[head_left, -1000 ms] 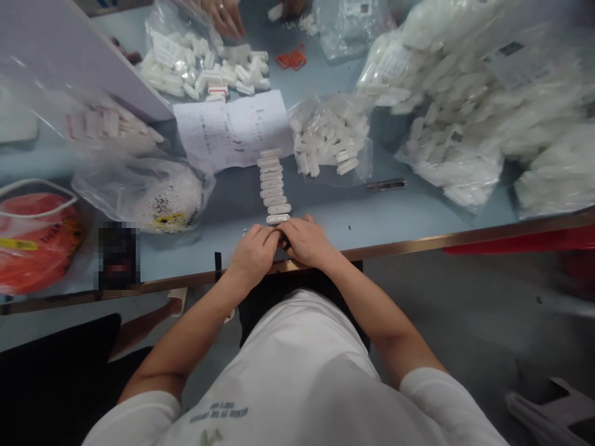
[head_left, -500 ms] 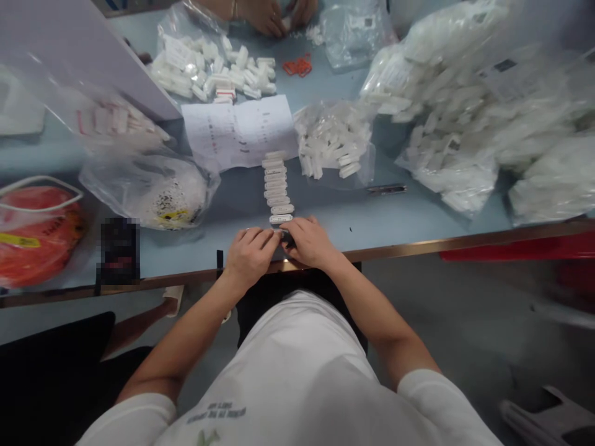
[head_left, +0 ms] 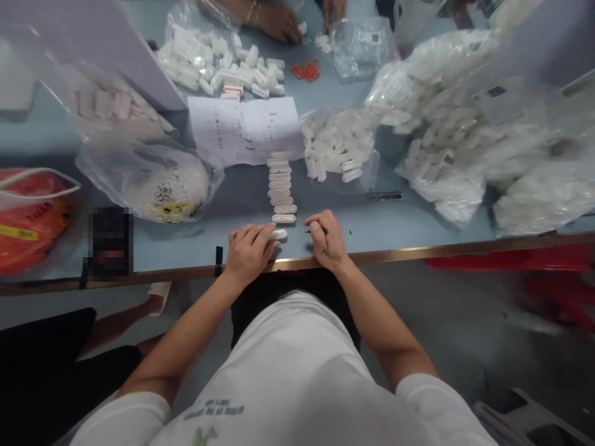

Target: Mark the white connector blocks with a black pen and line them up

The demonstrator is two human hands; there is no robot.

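Observation:
Near the table's front edge, my left hand is closed on a small white plastic piece whose visible side carries a row of dark marks. To its right, my right hand pinches a small dark tool with a thin tip; its kind cannot be made out. The two hands are apart. Just beyond them runs a column of similar white plastic pieces, laid one behind another, up to a printed paper sheet.
A bag of white pieces and metal tweezers lie to the right, with large filled bags beyond. On the left are a bag of black-and-white bits and a red bag. Across the table, another person's hand works.
My right hand has moved right, away from my left hand, taking the dark tool with it. The white piece in my left hand now shows more. The camera view has shifted slightly.

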